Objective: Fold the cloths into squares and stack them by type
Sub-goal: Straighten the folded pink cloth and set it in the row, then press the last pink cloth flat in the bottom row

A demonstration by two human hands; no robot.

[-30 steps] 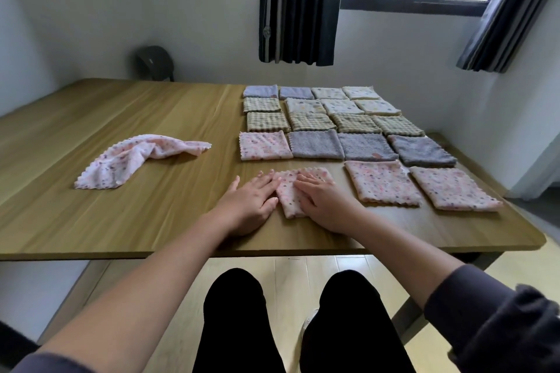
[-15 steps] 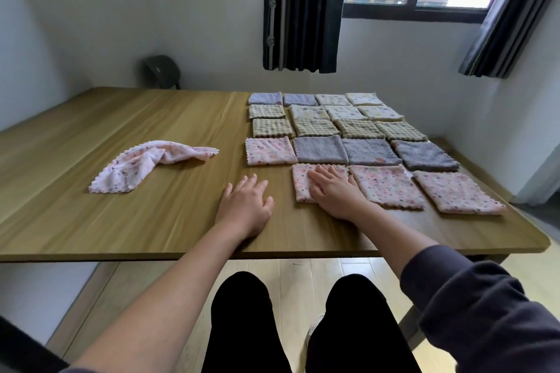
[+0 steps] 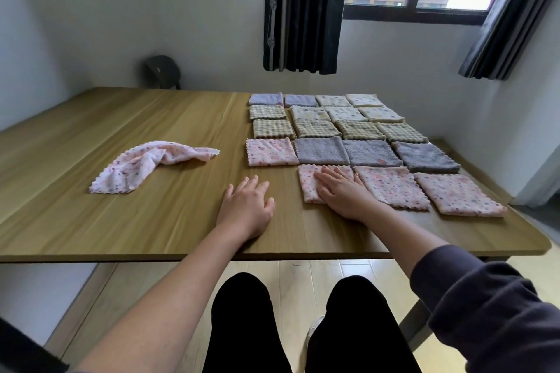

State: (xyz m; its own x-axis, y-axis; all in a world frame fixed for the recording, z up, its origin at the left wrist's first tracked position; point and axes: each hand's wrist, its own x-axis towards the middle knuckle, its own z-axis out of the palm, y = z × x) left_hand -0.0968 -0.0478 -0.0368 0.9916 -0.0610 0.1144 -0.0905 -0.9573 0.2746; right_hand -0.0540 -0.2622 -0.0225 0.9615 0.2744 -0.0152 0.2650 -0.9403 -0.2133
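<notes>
My right hand (image 3: 342, 194) lies flat, fingers straight, on a folded pink spotted cloth (image 3: 309, 185) at the near left end of the front row. My left hand (image 3: 247, 207) rests open on the bare wooden table (image 3: 151, 221), just left of that cloth and apart from it. One unfolded pink spotted cloth (image 3: 145, 165) lies crumpled on the table's left side. Folded squares fill the right half in rows: pink spotted (image 3: 392, 186), grey (image 3: 321, 150), checked tan (image 3: 315, 128), cream dotted (image 3: 347, 113) and lilac (image 3: 266, 99).
The table's near edge (image 3: 181, 257) runs just above my knees. A dark round object (image 3: 162, 71) stands at the far left corner by the wall. Dark curtains (image 3: 303, 9) hang beside the window at the back.
My right hand slid the folded pink cloth rightwards, up against the front row. My left hand let go of it and now rests on bare wood.
</notes>
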